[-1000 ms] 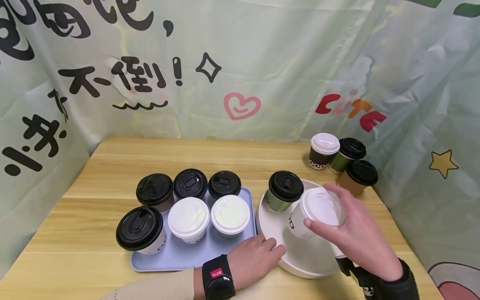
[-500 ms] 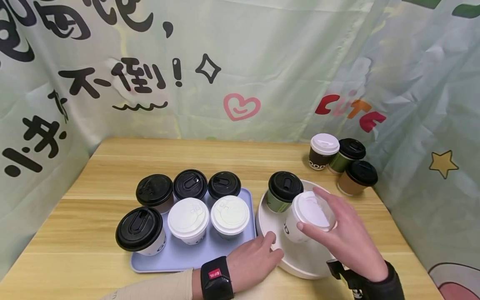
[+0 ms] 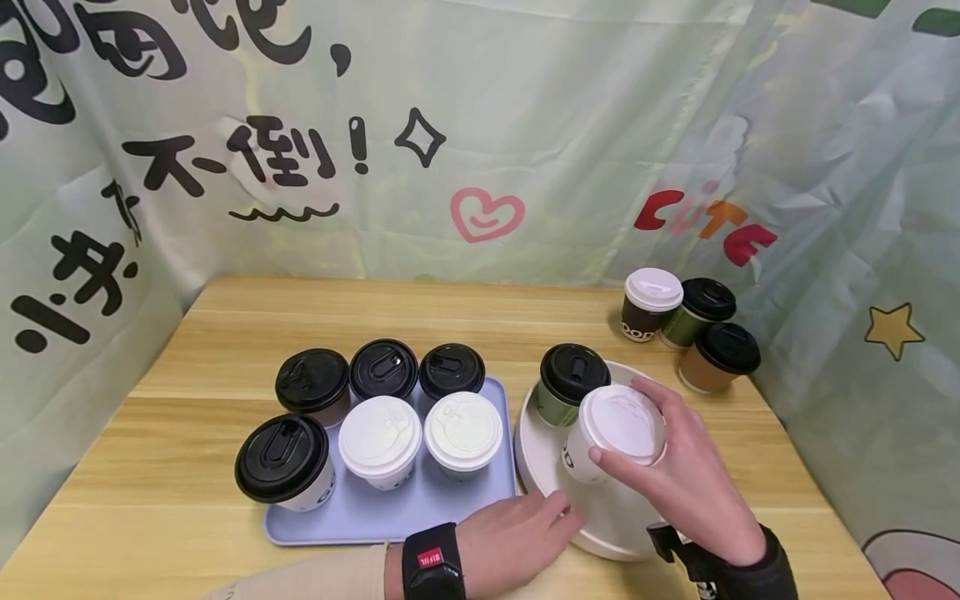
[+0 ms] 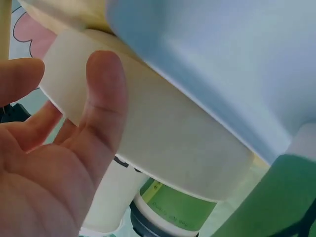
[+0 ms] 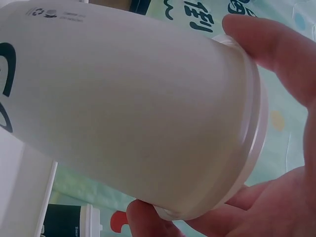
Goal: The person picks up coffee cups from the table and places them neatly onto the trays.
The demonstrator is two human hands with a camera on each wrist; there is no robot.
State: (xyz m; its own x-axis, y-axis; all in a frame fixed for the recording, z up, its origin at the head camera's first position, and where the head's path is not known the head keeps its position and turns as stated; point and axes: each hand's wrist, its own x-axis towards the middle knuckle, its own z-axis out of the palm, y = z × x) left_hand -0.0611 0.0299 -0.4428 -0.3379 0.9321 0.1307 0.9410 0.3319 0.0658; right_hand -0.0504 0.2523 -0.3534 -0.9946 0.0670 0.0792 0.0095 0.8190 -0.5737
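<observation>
In the head view, my right hand [image 3: 686,475] grips a white paper cup [image 3: 581,454] near its white lid [image 3: 622,423]. The cup is upright, within the rim of a round white tray [image 3: 534,454]; whether its base touches the tray cannot be told. Beside it on that tray stands a green cup with a black lid [image 3: 574,372]. My left hand [image 3: 521,537] lies at the tray's near left rim, its fingers loosely bent. In the left wrist view, the fingers [image 4: 104,94] of that hand are against or close to the tray's outer wall [image 4: 173,133].
A blue rectangular tray [image 3: 352,521] to the left holds several lidded cups, including two white-lidded cups [image 3: 380,437] and a large black-lidded cup [image 3: 283,458] over its left edge. A white-lidded dark cup [image 3: 651,302], a green cup [image 3: 701,310] and a brown cup [image 3: 716,358] stand at the back right.
My right hand has moved left and slightly down with the white cup, closer to the green cup. The left hand's fingers have shifted slightly at the round tray's rim.
</observation>
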